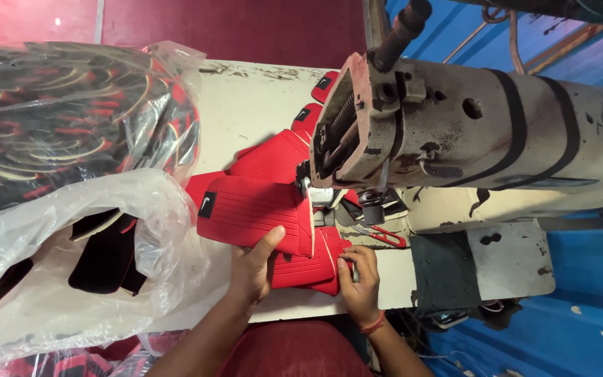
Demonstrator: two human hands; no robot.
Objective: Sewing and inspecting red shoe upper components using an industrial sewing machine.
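Observation:
A chain of red ribbed fabric pieces, each with a small black tag, lies on the white sewing table and runs back past the machine. My left hand rests flat on the nearest pieces, thumb up on the top one. My right hand pinches the front edge of a red piece just before the needle area. The worn sewing machine head stands above the work; its presser foot sits right of the pieces.
Clear plastic bags holding black and red cut parts fill the left side. A dark patch covers the table edge at right. Blue floor lies beyond; red cloth covers my lap.

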